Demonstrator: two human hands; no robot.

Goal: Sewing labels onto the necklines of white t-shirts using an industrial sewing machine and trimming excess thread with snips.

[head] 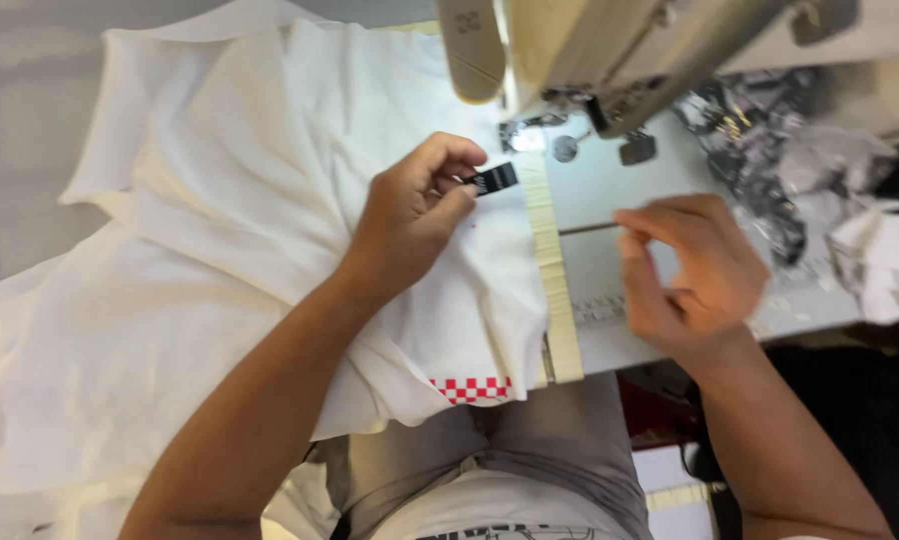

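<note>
White fabric (220, 230) spread wide left of the cream sewing machine (610, 50), with a red-and-white checked patch (473, 388) at its lower hem. Small black label (494, 179) pinched just below the machine's foot, beside a pale beige tape strip (552, 280) down the light grey table (610, 190). Black-and-white patterned scraps (760, 150) heaped right of the machine; grey trousers (530, 450) well below it.

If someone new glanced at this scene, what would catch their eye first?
Probably the big white garment spread across the left, with the left hand pinching a small black label at its edge. Next, the cream sewing machine above, and the right hand holding a thin tool on the machine bed.
</note>
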